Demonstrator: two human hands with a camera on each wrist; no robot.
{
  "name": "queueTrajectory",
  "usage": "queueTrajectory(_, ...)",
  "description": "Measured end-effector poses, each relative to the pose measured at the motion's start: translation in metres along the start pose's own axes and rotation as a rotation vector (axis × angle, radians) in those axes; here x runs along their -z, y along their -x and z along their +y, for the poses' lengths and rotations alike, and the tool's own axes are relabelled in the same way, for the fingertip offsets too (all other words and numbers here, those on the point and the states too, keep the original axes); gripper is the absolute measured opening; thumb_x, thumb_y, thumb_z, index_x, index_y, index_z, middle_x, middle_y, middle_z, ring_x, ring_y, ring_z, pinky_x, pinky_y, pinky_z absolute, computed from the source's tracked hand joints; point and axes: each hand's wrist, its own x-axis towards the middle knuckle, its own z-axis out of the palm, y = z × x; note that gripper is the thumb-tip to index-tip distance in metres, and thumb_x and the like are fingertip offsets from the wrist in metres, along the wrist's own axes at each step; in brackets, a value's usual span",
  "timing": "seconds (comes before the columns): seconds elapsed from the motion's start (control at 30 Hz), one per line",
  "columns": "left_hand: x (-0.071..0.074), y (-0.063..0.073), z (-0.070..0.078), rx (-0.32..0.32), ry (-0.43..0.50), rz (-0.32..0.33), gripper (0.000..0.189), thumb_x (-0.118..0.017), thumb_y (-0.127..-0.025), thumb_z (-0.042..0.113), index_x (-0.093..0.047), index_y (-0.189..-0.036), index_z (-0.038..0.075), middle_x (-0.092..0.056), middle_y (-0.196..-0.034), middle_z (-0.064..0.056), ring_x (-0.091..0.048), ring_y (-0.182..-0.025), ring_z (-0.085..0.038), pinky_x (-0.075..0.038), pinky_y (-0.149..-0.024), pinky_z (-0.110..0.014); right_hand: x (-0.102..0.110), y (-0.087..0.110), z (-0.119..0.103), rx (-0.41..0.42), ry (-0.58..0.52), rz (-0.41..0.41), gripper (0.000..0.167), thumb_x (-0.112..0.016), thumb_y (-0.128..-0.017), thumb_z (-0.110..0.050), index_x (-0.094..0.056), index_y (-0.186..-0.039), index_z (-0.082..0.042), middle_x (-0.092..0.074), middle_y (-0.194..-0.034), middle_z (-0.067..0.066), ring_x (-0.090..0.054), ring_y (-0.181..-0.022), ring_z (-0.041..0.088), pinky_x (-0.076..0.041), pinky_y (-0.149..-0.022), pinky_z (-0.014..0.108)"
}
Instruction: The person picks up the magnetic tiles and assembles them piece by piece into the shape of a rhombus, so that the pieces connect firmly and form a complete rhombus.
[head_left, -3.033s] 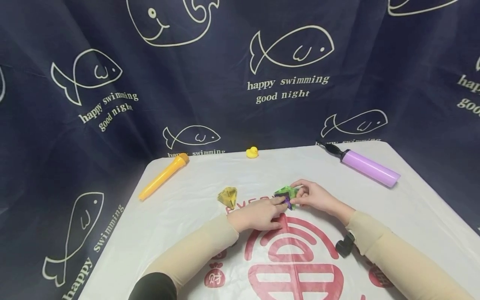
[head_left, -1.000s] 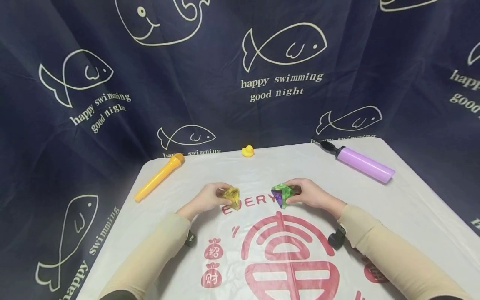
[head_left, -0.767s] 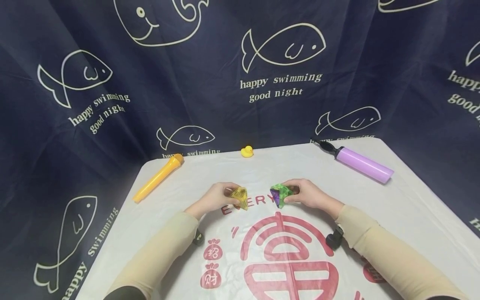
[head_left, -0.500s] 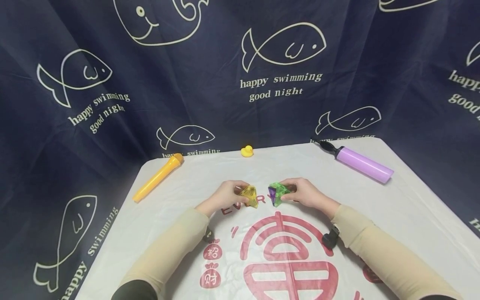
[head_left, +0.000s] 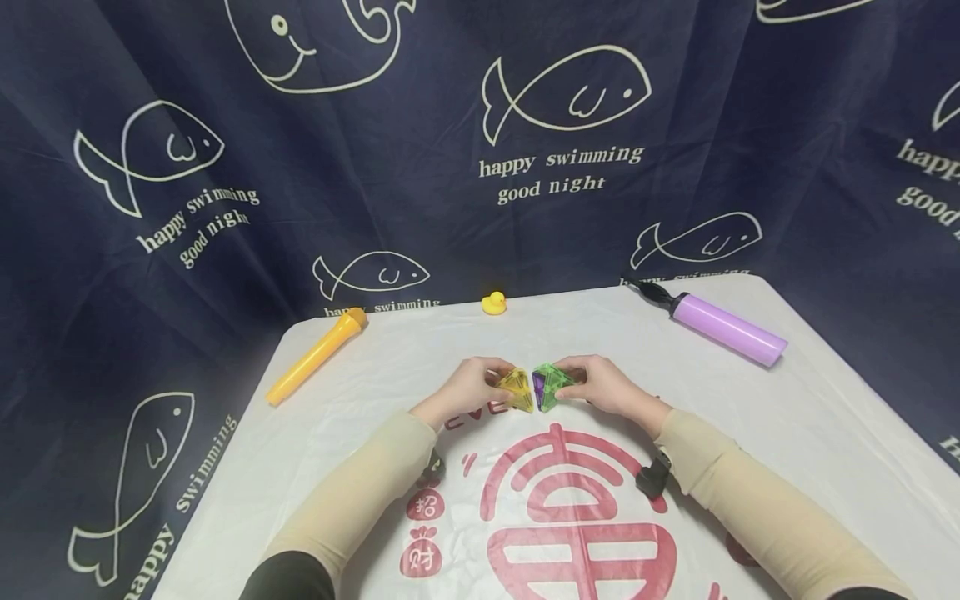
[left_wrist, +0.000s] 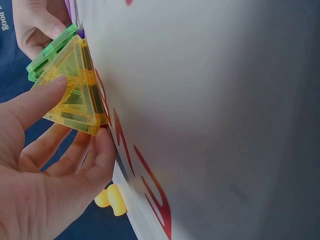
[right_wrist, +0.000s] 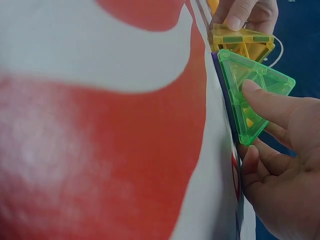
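My left hand (head_left: 471, 389) pinches a see-through yellow pyramid (head_left: 514, 389) built of triangular magnetic tiles, its thumb lying on one face in the left wrist view. Opposite it, my right hand (head_left: 609, 389) grips a green magnetic-tile pyramid (head_left: 553, 387) that has a purple tile (head_left: 538, 389) on the side facing the yellow one. In the head view only a narrow gap shows between the two pyramids. The right wrist view has the right thumb flat on a green triangular face (right_wrist: 277, 82). Both pyramids are low, close over the white tablecloth (head_left: 420, 350).
At the back edge of the table sits a small yellow rubber duck (head_left: 494, 303). An orange toy microphone (head_left: 318, 357) lies back left, and a purple hand pump (head_left: 727, 330) with a black end back right. Behind hangs a dark blue curtain (head_left: 420, 183).
Earlier the left hand was at the purple tile while the yellow pyramid stood alone. Since then it has taken the yellow pyramid and carried it right; the right hand has shifted slightly left.
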Motion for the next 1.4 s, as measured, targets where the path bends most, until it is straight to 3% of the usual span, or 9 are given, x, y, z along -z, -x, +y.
queueTrajectory(0.2, -0.006, -0.004, 0.0, 0.01, 0.008, -0.007, 0.042, -0.083, -0.086, 0.011, -0.071, -0.126, 0.01, -0.072, -0.119, -0.005, -0.068, -0.11, -0.023, -0.057, -0.084, -0.028, 0.001, 0.002, -0.001, -0.041, -0.014, -0.013, 0.044, -0.081, -0.087, -0.012, -0.068, -0.127, 0.003, -0.073, -0.113, 0.014, -0.069, -0.102, 0.03, -0.054, -0.093, 0.049)
queueTrajectory(0.73, -0.007, -0.007, 0.003, 0.016, 0.025, -0.008, 0.039, -0.083, -0.086, 0.011, -0.073, -0.124, 0.008, -0.074, -0.112, -0.003, -0.069, -0.105, -0.02, -0.056, -0.079, -0.027, 0.01, 0.0, -0.006, -0.045, 0.008, -0.012, 0.04, -0.082, -0.087, -0.015, -0.071, -0.123, -0.001, -0.072, -0.119, 0.013, -0.065, -0.112, 0.036, -0.049, -0.101, 0.055)
queueTrajectory(1.1, 0.0, -0.002, -0.001, 0.007, -0.006, -0.006, 0.039, -0.083, -0.086, 0.011, -0.073, -0.123, 0.008, -0.074, -0.112, -0.004, -0.069, -0.104, -0.019, -0.055, -0.083, -0.029, 0.005, -0.007, -0.015, -0.01, -0.004, 0.008, 0.029, -0.082, -0.087, -0.012, -0.074, -0.114, -0.004, -0.074, -0.111, 0.008, -0.067, -0.101, 0.028, -0.054, -0.093, 0.048)
queueTrajectory(1.4, -0.001, -0.001, 0.0, 0.008, 0.018, -0.012, 0.04, -0.082, -0.086, 0.012, -0.072, -0.125, 0.008, -0.074, -0.113, -0.004, -0.068, -0.102, -0.019, -0.056, -0.075, -0.026, 0.007, -0.008, -0.019, 0.0, -0.008, 0.024, 0.025, -0.081, -0.087, -0.01, -0.075, -0.11, -0.005, -0.074, -0.108, 0.007, -0.065, -0.097, 0.025, -0.056, -0.09, 0.046)
